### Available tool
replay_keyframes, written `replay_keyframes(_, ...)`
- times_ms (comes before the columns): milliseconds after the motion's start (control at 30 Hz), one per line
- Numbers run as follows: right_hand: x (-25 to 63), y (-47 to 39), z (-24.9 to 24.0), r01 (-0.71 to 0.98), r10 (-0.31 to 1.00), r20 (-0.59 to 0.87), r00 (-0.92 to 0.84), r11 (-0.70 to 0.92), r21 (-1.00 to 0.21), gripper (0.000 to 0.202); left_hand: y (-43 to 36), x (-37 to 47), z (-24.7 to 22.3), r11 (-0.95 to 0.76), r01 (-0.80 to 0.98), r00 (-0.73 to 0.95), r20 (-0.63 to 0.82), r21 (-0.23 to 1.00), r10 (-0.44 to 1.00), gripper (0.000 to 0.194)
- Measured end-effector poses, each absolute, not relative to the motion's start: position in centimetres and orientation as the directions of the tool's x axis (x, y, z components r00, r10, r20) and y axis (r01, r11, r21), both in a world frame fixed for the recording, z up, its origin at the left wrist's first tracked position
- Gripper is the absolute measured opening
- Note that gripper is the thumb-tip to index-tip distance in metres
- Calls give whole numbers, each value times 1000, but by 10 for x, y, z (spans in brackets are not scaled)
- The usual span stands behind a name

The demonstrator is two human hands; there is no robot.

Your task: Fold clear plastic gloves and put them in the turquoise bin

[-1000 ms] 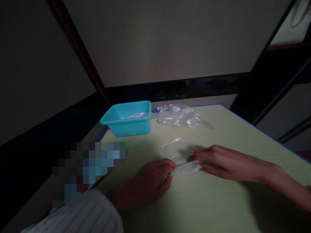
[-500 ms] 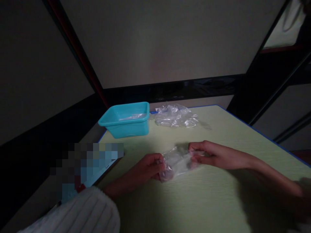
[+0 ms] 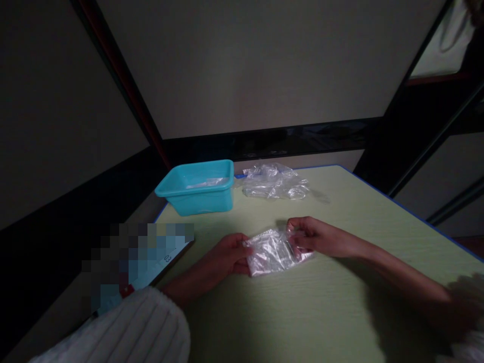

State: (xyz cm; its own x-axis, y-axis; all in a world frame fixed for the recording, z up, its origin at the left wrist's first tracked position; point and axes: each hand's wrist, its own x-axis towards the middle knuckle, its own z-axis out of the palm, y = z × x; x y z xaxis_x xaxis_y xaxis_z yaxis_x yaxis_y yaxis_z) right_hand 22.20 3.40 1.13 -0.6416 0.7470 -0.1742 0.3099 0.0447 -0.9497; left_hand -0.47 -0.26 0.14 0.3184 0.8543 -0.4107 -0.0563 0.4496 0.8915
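A clear plastic bag (image 3: 270, 253), folded into a roughly rectangular, shiny shape, is stretched between my two hands just over the table. My left hand (image 3: 231, 254) pinches its left edge, thumb on top and fingers beneath. On the other side, my right hand (image 3: 307, 236) is closed on the bag's right end, with thumb and forefinger pressed together. Part of the plastic shows below the right fingers. Whether the bag touches the tabletop I cannot tell.
A turquoise plastic basket (image 3: 196, 199) stands at the back left of the pale table (image 3: 302, 312), with clear plastic inside. Beside it lies a heap of crumpled clear bags (image 3: 278, 181). A blurred-out flat item (image 3: 151, 267) lies at the left edge. Dark-framed panels rise behind.
The bag has become flatter and more compact between my hands. My right hand has shifted slightly left, and the left fingers have spread along the bag's edge.
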Motion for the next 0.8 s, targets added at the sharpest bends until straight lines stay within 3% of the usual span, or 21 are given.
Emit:
replay_keyframes(267, 218, 31, 7, 349, 830, -178, -529, 21, -937, 27, 2, -1, 7, 262, 87, 65, -267, 961, 961, 36)
replay_keyframes(500, 215, 28, 6, 398, 872, -95, -480, 120, -910, 28, 2, 0, 0, 95, 168, 47, -105, 981, 993, 43)
replay_keyframes(800, 220, 27, 13, 475, 879, -110, -465, 143, -868, 29, 3, 1, -5, 40, 236, 56, -55, 971, 997, 43)
